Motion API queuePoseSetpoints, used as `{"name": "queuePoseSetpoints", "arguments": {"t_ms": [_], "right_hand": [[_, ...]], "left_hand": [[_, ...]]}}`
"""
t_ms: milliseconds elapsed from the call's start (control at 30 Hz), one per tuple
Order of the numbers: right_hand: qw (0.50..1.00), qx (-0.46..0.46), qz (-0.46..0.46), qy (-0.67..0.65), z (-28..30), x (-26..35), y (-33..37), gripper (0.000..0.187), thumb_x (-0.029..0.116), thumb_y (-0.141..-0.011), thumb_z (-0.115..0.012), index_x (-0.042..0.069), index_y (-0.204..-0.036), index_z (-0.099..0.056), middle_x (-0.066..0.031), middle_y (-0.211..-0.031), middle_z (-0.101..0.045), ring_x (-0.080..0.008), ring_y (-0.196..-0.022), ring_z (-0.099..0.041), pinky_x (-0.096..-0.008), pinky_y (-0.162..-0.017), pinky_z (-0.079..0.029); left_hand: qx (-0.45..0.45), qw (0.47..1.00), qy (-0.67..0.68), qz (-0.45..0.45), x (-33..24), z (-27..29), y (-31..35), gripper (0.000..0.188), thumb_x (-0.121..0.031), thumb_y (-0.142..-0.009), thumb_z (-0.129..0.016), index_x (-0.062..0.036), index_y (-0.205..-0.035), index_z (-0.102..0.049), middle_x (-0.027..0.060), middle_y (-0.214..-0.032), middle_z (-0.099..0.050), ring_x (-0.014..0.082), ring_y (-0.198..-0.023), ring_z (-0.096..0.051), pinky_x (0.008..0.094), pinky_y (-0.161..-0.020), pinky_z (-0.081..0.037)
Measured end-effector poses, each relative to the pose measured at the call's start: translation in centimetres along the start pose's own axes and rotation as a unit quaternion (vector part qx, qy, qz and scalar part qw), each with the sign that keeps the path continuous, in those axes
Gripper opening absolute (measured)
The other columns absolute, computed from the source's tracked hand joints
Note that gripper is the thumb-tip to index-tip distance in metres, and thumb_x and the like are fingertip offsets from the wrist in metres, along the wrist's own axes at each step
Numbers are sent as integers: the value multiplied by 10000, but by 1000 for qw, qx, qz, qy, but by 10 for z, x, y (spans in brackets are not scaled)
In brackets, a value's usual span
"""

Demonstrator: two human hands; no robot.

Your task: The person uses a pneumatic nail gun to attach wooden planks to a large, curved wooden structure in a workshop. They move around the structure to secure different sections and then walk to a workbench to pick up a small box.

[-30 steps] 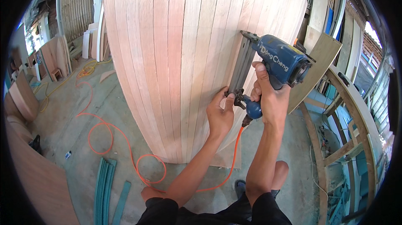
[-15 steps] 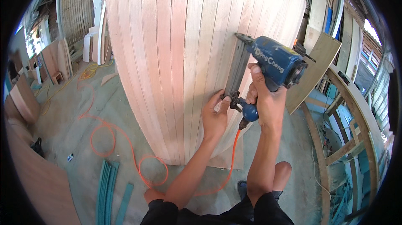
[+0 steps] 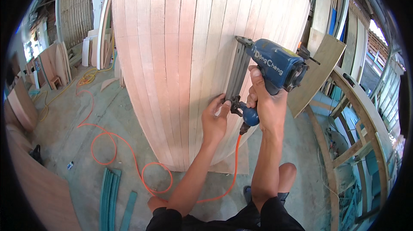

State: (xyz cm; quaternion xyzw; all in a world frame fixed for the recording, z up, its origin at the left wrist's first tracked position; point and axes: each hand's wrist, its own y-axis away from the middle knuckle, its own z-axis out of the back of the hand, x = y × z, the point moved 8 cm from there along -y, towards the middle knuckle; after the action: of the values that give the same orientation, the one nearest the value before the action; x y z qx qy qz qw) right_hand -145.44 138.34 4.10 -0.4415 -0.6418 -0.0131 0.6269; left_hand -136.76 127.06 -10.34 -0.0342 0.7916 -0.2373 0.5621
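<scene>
Head view: the right hand (image 3: 270,109) clasps the nail gun (image 3: 275,65) and the left hand (image 3: 214,121) pinches its magazine (image 3: 236,76) low down, planks (image 3: 172,59) just beyond; I'd fear the orange hose (image 3: 236,158) beneath snagging, skewing the aim.

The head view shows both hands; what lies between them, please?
In that view, parts of the nail gun: its black fitting and blue rounded end, between left hand and right hand.
</scene>
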Motion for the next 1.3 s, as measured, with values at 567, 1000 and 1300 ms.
{"name": "queuePoseSetpoints", "arguments": {"t_ms": [567, 1000, 1300], "right_hand": [[999, -25, 0, 34, -13, -1, 9, 282, 276, -956, -756, 9, -1003, -677, 16, -600, -500, -79, -474, -466, -259, -456, -387], [999, 19, 20, 22, -41, 5, 20, 192, 187, -951, -753, 27, -1006, -662, 15, -713, -591, -56, -544, -512, -240, -484, -404], [999, -5, 19, 42, -41, -1, 21, 304, 272, -943, -773, 13, -1053, -661, 10, -629, -525, -71, -498, -484, -248, -470, -408]], "left_hand": [[-5, 999, -26, -24, -16, 19, 5, 355, -171, -996, -682, 29, -1289, -663, 128, -1061, -736, 175, -1053, -659, 320, -960, -490], [-21, 1000, -16, -16, -17, 43, 4, 351, -168, -994, -678, 17, -1292, -667, 131, -1077, -741, 174, -1057, -664, 318, -957, -491], [-24, 999, -8, -22, -14, 48, 6, 358, -170, -991, -684, 35, -1284, -665, 145, -1068, -745, 189, -1069, -670, 335, -970, -496]]}}
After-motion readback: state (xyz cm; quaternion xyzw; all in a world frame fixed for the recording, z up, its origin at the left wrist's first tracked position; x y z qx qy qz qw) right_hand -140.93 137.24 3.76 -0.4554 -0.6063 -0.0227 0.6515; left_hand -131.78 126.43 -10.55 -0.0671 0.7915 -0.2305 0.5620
